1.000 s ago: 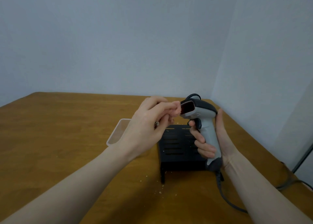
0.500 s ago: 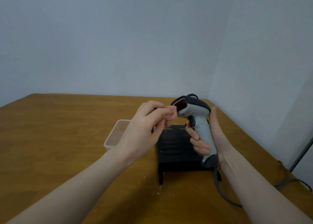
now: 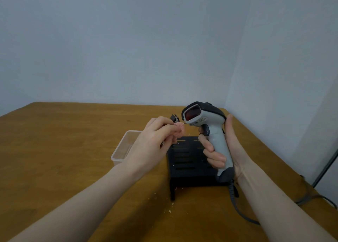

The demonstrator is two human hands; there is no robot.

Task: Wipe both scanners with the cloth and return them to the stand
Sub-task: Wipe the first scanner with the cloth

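My right hand (image 3: 230,146) grips a grey and black scanner (image 3: 216,130) upright by its handle, above the black slotted stand (image 3: 188,170) on the wooden table. The scanner's red window faces left, towards my left hand (image 3: 153,143). That hand's fingertips are pinched on a small pinkish piece (image 3: 180,126), which looks like the cloth, a short gap left of the window. A small dark object (image 3: 174,117) shows just behind those fingertips; I cannot tell what it is. No second scanner is clearly in view.
A clear plastic tub (image 3: 118,151) sits on the table to the left of the stand. The scanner's cable (image 3: 237,208) trails down to the right, and another cable (image 3: 311,196) lies near the right edge. Pale crumbs (image 3: 170,211) dot the table by the stand. Walls meet behind.
My left hand has come off the scanner's window and drawn back to the left. The scanner has turned so its window shows more openly.
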